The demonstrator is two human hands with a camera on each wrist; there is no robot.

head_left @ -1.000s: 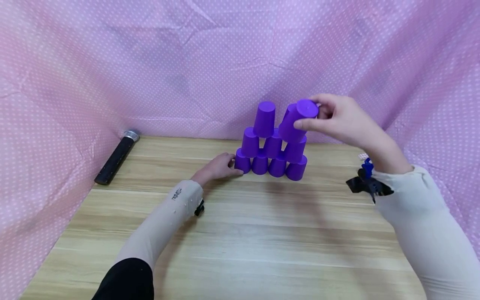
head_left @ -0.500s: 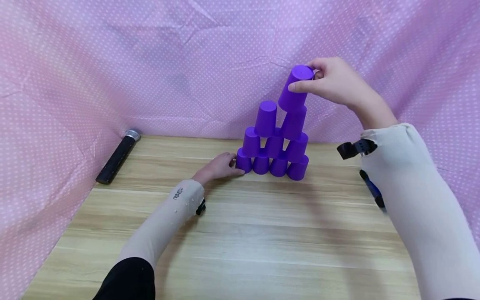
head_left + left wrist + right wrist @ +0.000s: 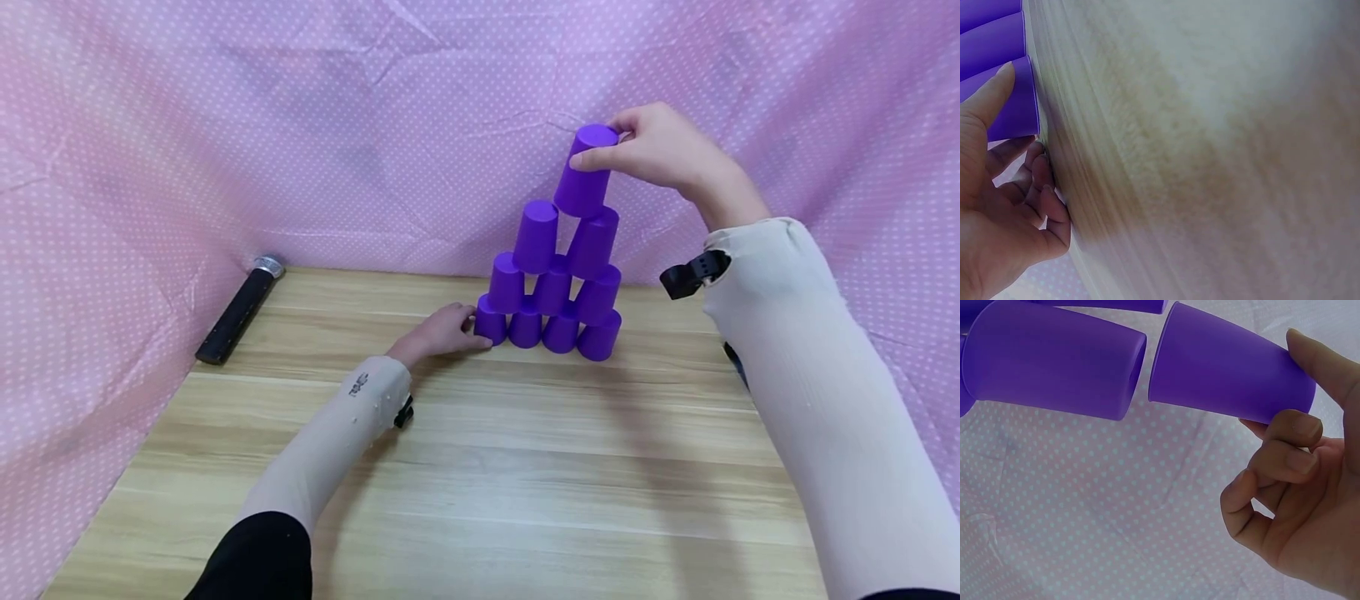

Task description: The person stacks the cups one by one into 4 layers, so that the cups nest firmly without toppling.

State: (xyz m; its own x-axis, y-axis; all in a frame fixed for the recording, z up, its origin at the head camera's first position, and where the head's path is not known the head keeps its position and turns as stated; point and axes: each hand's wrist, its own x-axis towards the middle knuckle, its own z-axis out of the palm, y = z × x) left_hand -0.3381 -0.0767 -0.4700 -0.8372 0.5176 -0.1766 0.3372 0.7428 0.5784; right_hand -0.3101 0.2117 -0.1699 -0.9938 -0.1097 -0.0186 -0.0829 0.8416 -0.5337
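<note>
Upside-down purple cups stand in a stepped stack on the table, two in its upper row: a left cup (image 3: 536, 242) and a right cup (image 3: 595, 242). Above these two, my right hand (image 3: 662, 148) pinches another purple cup (image 3: 582, 190) near its closed end, mouth down and slightly tilted. A narrow gap shows between its rim and the cup below (image 3: 1054, 362) in the right wrist view. My left hand (image 3: 444, 332) holds the leftmost bottom cup (image 3: 491, 325), thumb (image 3: 994, 94) on its front and a finger behind it, partly hidden.
A black microphone (image 3: 238, 312) with a silver head lies at the table's back left. Pink dotted cloth (image 3: 375, 150) hangs close behind the stack. A dark object (image 3: 737, 364) is mostly hidden behind the right sleeve. The wooden table (image 3: 480, 483) extends in front of the cups.
My right hand has raised its cup from in front of the upper right cup and shifted it left, over the gap between the upper two. The left hand stays at its cup.
</note>
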